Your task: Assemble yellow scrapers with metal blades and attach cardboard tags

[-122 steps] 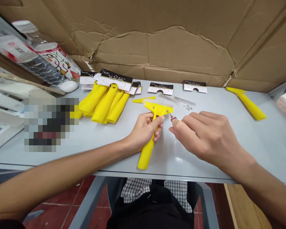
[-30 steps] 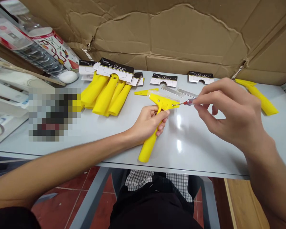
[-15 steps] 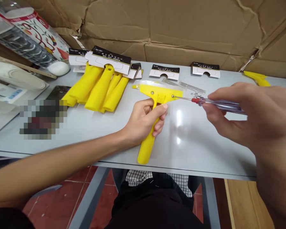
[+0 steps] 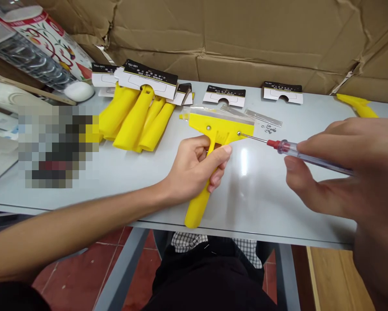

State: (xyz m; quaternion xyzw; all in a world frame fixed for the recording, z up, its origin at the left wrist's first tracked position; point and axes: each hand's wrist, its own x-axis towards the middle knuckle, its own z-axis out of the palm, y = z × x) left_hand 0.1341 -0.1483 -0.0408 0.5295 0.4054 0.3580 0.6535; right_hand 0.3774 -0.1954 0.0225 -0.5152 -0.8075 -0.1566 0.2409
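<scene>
Smooth, softly matt yellow plastic forms the scraper (image 4: 221, 125), while the screwdriver (image 4: 280, 147) pairs a glossy, see-through plastic handle (image 4: 291, 149) with a polished metal shaft (image 4: 255, 138). Shiny metal marks the strips (image 4: 264, 118) and screws (image 4: 270, 129); the surface (image 4: 261, 198) gleams smooth and glossy; the cards (image 4: 224, 96) are printed paper. Creased, matt cardboard (image 4: 278, 39) contrasts with checked cloth (image 4: 189, 242) and smooth, grained wood (image 4: 336, 276).

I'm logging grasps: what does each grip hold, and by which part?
The left grip holds a yellow scraper by the upper handle; the right grip holds a screwdriver by its clear handle.
</scene>
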